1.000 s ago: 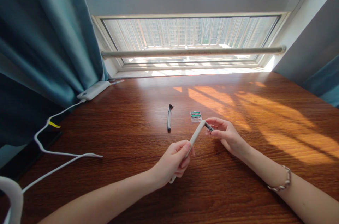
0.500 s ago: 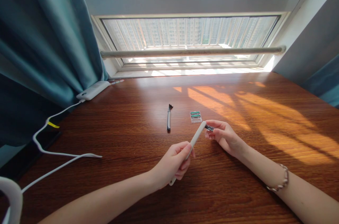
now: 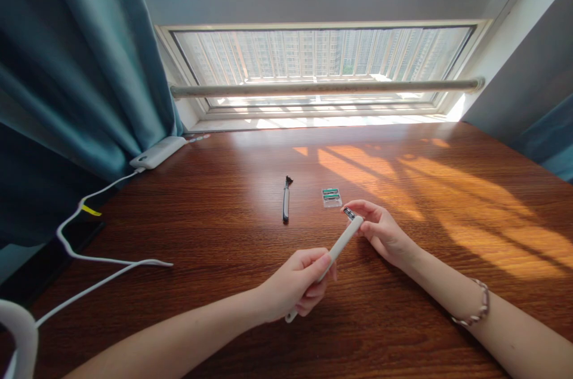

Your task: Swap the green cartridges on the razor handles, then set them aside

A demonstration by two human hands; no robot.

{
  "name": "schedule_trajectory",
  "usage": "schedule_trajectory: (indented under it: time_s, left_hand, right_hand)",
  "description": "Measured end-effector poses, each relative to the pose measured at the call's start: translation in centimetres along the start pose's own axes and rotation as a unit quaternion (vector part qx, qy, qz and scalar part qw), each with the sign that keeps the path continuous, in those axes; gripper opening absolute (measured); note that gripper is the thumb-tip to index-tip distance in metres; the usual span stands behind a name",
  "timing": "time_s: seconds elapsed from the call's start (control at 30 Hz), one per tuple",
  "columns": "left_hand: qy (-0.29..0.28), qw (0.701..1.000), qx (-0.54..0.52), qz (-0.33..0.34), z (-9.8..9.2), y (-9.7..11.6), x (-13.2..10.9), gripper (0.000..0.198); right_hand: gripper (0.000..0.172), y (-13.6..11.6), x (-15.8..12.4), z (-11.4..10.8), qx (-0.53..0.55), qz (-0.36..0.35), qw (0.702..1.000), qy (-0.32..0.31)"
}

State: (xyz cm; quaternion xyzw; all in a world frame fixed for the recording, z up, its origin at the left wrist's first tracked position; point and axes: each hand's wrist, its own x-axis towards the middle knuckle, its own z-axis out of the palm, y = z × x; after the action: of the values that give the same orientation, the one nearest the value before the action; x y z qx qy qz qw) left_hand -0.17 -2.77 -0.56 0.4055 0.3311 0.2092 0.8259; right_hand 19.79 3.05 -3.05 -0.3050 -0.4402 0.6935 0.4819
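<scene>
My left hand (image 3: 304,283) is closed around a slim white handle (image 3: 342,246) with a hole at its near end. The handle slants up to the right, and its rounded far end covers part of a small dark razor cartridge (image 3: 349,213). That cartridge is pinched between the fingers of my right hand (image 3: 378,228); whatever is on the underside of the white handle stays hidden. Just beyond my hands lies a clear plastic case (image 3: 332,197) holding green-striped razor cartridges. Left of the case, a black and grey razor (image 3: 286,200) rests on the table.
The brown wooden table (image 3: 215,200) reaches to the window ledge, with sunlight across its right side. A white power strip (image 3: 159,153) sits by the blue curtain (image 3: 85,68), and its white cable (image 3: 116,262) loops over the left side. A curved white object (image 3: 22,325) stands at the lower left.
The white handle's far end has moved right and slightly down, now crossing over the cartridge. My right hand's grip has turned the cartridge, which shows more to the left.
</scene>
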Motion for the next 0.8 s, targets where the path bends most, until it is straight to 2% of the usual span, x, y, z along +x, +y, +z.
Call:
schedule_trajectory:
  time_s: [0.17,0.37,0.63,0.8]
  left_hand:
    - [0.011,1.0,-0.007,0.003,-0.07,0.05,0.07,0.031]
    - [0.069,0.997,-0.019,0.034,-0.49,0.01,0.33,0.03]
    - [0.031,0.999,0.014,0.011,-0.12,0.07,0.16,0.032]
    - [0.079,0.996,0.003,0.028,-0.29,0.17,0.27,0.033]
  right_hand:
    - [0.04,-0.07,0.03,0.0,0.011,-0.002,1.0,0.005]
    - [0.038,-0.1,-0.07,-0.05,0.014,-0.004,1.0,-0.021]
    - [0.04,-0.25,-0.04,-0.09,0.02,0.006,1.0,-0.004]
    - [0.04,-0.47,-0.06,0.05,0.014,0.001,1.0,-0.007]
